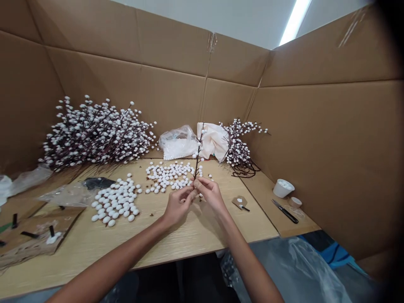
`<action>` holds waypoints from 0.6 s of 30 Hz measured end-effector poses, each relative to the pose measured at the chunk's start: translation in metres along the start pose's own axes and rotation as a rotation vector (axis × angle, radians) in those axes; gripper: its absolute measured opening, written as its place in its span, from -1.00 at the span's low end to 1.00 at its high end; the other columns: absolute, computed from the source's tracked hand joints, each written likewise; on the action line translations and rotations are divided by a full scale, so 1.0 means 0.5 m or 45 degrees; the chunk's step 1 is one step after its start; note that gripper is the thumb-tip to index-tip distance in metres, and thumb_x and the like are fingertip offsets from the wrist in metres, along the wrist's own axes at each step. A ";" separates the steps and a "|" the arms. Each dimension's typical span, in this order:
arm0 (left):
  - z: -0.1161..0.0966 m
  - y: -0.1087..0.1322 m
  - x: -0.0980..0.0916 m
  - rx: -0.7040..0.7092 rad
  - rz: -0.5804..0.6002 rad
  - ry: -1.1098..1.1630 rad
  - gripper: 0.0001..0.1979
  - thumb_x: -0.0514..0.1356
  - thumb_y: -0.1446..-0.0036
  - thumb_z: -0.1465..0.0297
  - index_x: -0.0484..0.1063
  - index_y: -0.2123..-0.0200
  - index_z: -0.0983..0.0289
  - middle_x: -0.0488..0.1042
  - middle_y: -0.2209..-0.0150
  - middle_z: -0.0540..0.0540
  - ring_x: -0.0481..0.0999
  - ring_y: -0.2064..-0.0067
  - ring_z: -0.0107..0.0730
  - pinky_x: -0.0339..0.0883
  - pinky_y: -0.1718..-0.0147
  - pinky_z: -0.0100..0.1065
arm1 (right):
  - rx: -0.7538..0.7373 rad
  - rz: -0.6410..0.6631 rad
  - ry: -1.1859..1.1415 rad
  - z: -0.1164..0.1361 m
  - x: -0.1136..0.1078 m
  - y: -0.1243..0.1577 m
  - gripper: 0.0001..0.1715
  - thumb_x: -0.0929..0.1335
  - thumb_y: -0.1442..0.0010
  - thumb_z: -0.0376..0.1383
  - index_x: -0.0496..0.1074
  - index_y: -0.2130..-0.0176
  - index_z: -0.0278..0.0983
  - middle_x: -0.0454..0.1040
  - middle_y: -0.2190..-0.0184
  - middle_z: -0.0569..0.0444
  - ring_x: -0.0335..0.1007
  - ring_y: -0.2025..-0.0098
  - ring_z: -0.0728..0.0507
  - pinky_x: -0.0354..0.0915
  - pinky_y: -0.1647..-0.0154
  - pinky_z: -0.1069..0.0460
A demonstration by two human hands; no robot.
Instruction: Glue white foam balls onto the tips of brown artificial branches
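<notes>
Both my hands meet over the middle of the wooden table [202, 235]. My right hand [209, 192] pinches the lower end of a thin dark twig [198, 158] that stands upright and carries a few white buds. My left hand [177, 205] is closed with its fingertips at the base of the same twig, beside the right fingers. Just behind the hands lies a spread of loose white buds [168, 174]. A second pile of white buds [116, 202] lies to the left.
A large heap of finished budded branches [94, 132] lies at the back left, a smaller bunch [240, 145] at the back right. Plastic bags [178, 143], a white cup [283, 187], a knife [285, 211] and cardboard walls [328, 139] surround the table.
</notes>
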State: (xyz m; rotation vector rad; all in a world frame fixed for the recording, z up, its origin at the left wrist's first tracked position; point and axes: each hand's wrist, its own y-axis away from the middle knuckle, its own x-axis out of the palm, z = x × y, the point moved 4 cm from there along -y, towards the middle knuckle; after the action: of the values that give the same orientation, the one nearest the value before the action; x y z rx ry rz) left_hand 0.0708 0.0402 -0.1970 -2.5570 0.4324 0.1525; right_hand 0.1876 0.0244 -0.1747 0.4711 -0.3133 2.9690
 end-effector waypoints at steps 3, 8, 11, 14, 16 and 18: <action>-0.003 0.002 -0.002 0.010 -0.029 0.014 -0.78 0.15 -0.15 0.28 0.47 0.32 0.33 0.49 0.44 0.06 0.44 0.47 -0.47 0.31 0.49 -0.49 | 0.061 0.072 -0.130 -0.005 0.004 -0.007 -0.69 0.48 0.06 -0.16 0.56 0.30 -0.29 0.53 0.42 0.06 0.40 0.36 0.00 0.28 0.28 0.11; -0.009 0.004 -0.004 0.023 -0.043 0.006 -0.78 0.14 -0.16 0.28 0.44 0.37 0.33 0.46 0.47 0.05 0.44 0.47 -0.46 0.33 0.47 -0.47 | -0.043 0.119 -0.016 0.005 0.014 -0.014 -0.75 0.47 0.04 -0.16 0.54 0.39 -0.30 0.50 0.46 0.09 0.36 0.41 0.00 0.25 0.34 0.11; -0.014 0.001 -0.009 0.034 -0.035 -0.015 -0.80 0.13 -0.17 0.29 0.42 0.27 0.31 0.50 0.35 0.09 0.50 0.35 -0.40 0.40 0.34 -0.41 | -0.171 0.089 0.130 0.039 0.018 -0.025 -0.78 0.45 0.03 -0.17 0.51 0.44 -0.30 0.47 0.51 0.12 0.34 0.43 -0.01 0.24 0.34 0.08; -0.017 -0.013 -0.028 0.049 -0.085 -0.075 -0.82 0.13 -0.17 0.30 0.33 0.21 0.28 0.47 0.29 0.10 0.51 0.25 -0.38 0.41 0.25 -0.38 | -0.348 0.101 0.227 0.103 0.026 -0.048 -0.80 0.43 -0.01 -0.18 0.49 0.45 -0.29 0.43 0.54 0.14 0.31 0.45 0.00 0.24 0.34 0.07; -0.014 -0.029 -0.050 0.045 -0.156 -0.142 -0.84 0.12 -0.17 0.31 0.25 0.23 0.26 0.44 0.30 0.07 0.49 0.26 -0.40 0.39 0.28 -0.40 | -0.490 0.118 0.254 0.157 0.036 -0.067 -0.81 0.41 -0.04 -0.19 0.48 0.45 -0.28 0.41 0.54 0.15 0.30 0.46 0.02 0.23 0.35 0.07; -0.006 -0.046 -0.077 0.029 -0.228 -0.236 -0.86 0.10 -0.17 0.31 0.20 0.29 0.25 0.39 0.35 0.03 0.46 0.31 -0.43 0.35 0.33 -0.43 | -0.635 0.142 0.257 0.209 0.052 -0.084 -0.81 0.40 -0.07 -0.20 0.45 0.47 -0.28 0.38 0.55 0.16 0.28 0.47 0.03 0.23 0.38 0.08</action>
State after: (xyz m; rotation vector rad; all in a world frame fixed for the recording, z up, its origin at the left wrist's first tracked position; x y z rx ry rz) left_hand 0.0422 0.0675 -0.1759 -2.5158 0.1334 0.3135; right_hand 0.1998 0.0443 -0.0614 0.0961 -1.0454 2.8507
